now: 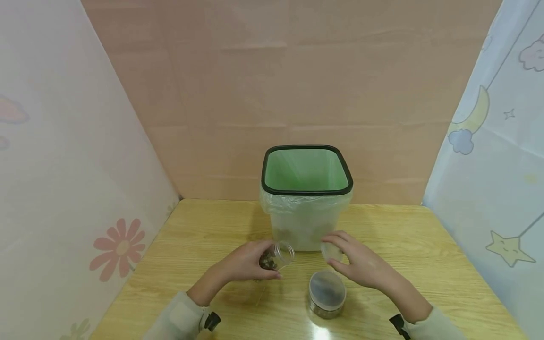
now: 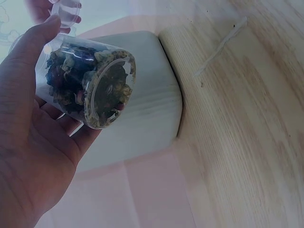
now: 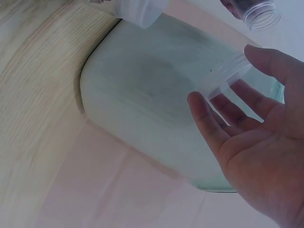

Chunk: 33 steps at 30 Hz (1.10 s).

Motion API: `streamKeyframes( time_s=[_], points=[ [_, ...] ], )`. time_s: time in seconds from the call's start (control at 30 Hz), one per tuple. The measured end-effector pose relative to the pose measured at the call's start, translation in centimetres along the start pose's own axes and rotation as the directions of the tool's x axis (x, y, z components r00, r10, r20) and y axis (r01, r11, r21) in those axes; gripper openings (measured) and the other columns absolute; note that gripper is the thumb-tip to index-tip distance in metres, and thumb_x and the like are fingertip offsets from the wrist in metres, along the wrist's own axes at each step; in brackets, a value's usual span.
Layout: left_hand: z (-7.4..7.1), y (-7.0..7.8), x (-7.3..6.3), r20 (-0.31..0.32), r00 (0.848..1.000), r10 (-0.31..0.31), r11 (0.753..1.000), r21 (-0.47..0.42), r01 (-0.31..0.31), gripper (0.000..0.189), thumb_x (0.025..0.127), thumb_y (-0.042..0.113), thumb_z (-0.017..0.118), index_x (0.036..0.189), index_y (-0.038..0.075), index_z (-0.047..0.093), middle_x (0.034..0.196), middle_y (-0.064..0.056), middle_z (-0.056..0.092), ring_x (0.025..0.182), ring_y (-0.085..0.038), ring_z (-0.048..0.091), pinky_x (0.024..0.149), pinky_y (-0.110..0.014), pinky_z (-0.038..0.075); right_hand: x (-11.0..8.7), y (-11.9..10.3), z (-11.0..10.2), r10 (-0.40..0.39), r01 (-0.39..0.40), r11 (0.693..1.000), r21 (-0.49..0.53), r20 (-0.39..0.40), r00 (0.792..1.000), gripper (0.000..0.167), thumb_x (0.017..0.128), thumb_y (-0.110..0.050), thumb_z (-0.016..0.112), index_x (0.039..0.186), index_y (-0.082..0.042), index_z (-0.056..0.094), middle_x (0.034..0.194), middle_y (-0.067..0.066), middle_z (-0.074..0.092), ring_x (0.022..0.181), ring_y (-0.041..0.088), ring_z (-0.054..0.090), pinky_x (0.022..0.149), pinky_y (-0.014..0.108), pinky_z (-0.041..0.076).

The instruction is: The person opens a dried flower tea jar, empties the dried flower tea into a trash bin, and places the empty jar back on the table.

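Note:
My left hand (image 1: 244, 261) grips a clear plastic jar (image 2: 92, 80) that lies tilted, its uncovered threaded mouth turned to the right in the head view. Dark dried flower buds and leaves (image 2: 71, 78) fill part of the jar near its base. Between thumb and fingers, my right hand (image 1: 363, 264) holds a round translucent lid (image 3: 225, 76), apart from the jar. Below and between both hands, a second jar (image 1: 327, 295) stands upright on the table with its lid on.
Behind the hands stands a pale bin (image 1: 303, 226) with a green inside, a black rim and a clear bag folded over its edge. On the wooden table (image 1: 204, 222), a thin pale strip (image 2: 221, 46) lies near the bin. Fabric walls enclose the table's back and sides.

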<state>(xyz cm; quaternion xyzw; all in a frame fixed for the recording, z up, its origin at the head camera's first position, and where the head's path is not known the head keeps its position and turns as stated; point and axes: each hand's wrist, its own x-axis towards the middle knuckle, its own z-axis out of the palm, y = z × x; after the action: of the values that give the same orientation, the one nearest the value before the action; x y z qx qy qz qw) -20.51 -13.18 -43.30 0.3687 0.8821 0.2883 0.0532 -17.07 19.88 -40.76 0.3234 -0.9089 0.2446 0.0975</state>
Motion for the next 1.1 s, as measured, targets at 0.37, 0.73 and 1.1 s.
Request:
streamKeyframes(
  time_s=[0.37, 0.73, 1.1],
  points=[
    [-1.0, 0.0, -0.1, -0.001, 1.0, 0.006, 1.0, 0.022, -0.006, 0.062, 0.084, 0.056, 0.078, 0.129, 0.018, 0.059, 0.11, 0.006, 0.068, 0.096, -0.002, 0.06, 0.083, -0.026, 0.053, -0.5, 1.0, -0.3, 0.043, -0.043, 0.999, 0.021, 0.029, 0.999, 0.044, 0.093, -0.014, 0.074, 0.133, -0.004, 0.06, 0.129, 0.008, 0.061, 0.113, 0.027, 0.063, 0.083, 0.035, 0.057],
    [-2.2, 0.1, -0.2, 0.001, 1.0, 0.011, 0.999, 0.033, -0.011, 0.066, 0.085, 0.053, 0.078, 0.133, 0.012, 0.059, 0.116, -0.001, 0.068, 0.099, -0.004, 0.061, 0.085, -0.028, 0.054, -1.1, 2.3, -0.1, 0.135, -0.135, 0.991, 0.006, 0.073, 0.988, 0.043, 0.094, -0.016, 0.072, 0.133, -0.004, 0.06, 0.131, 0.01, 0.06, 0.108, 0.027, 0.065, 0.08, 0.034, 0.057],
    [-2.9, 0.1, -0.5, -0.011, 1.0, -0.018, 0.999, 0.05, 0.018, 0.065, 0.085, 0.057, 0.076, 0.133, 0.018, 0.058, 0.116, 0.003, 0.068, 0.098, -0.004, 0.061, 0.084, -0.029, 0.053, -1.7, 3.1, -0.2, 0.182, -0.183, 0.983, 0.004, 0.078, 0.98, 0.043, 0.093, -0.016, 0.073, 0.133, -0.005, 0.06, 0.129, 0.012, 0.06, 0.098, 0.024, 0.065, 0.076, 0.036, 0.057]
  ],
)
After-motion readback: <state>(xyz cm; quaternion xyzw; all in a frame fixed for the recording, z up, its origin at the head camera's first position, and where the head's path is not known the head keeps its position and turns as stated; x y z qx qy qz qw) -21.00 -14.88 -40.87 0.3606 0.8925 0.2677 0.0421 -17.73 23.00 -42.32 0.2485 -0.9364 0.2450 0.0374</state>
